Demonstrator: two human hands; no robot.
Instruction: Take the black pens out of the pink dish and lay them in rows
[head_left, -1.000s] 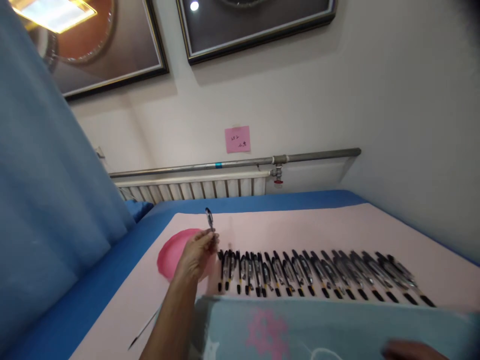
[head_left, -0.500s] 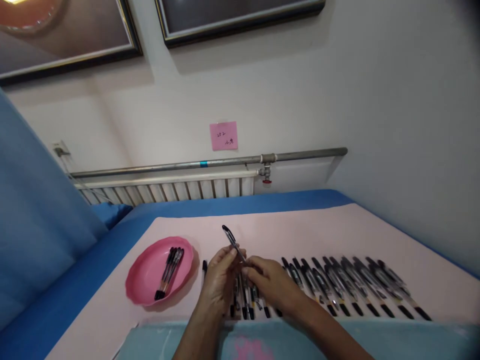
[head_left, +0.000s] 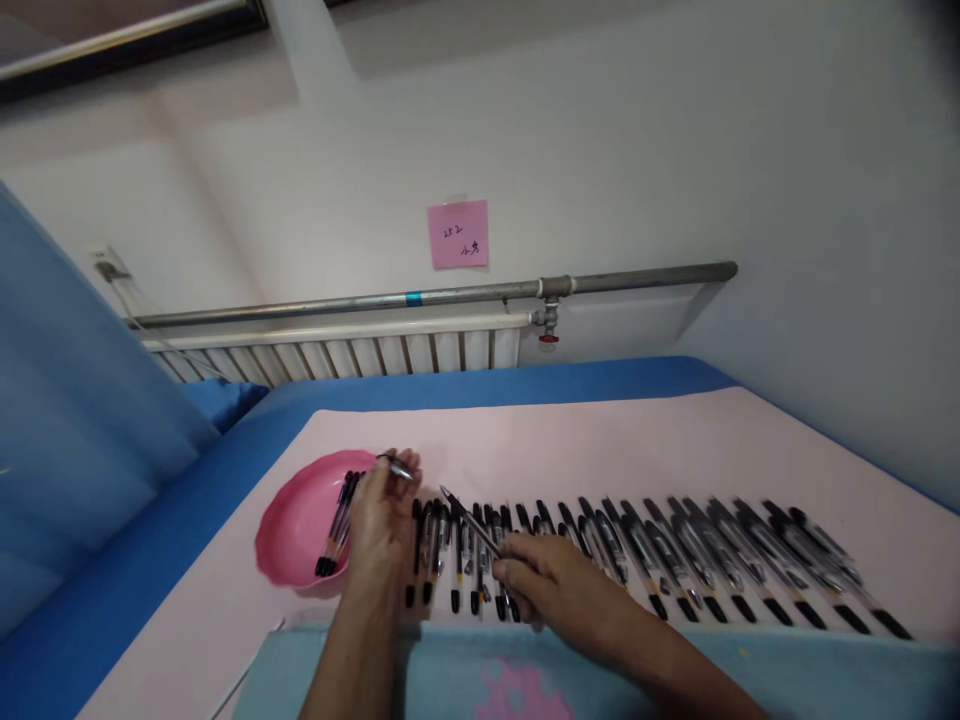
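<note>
My left hand (head_left: 384, 520) is closed on a small dark pen part (head_left: 396, 467) at the right rim of a pink dish (head_left: 289, 520), which holds a few black pens (head_left: 337, 522). My right hand (head_left: 541, 583) pinches a pen body (head_left: 469, 520) that slants up to the left above a long row of black pens (head_left: 675, 560) lying side by side on the pink sheet (head_left: 600, 450).
A light blue cloth with a pink print (head_left: 510, 685) lies at the near edge. The blue bed cover (head_left: 187, 520) surrounds the sheet. A blue curtain (head_left: 67, 440) hangs left; a radiator (head_left: 337, 355) and pipe (head_left: 450, 295) run along the wall under a pink note (head_left: 457, 233).
The two hands, together on one pen half a second ago, have come apart: the left has moved to the dish with a small piece, the right keeps the pen body over the row.
</note>
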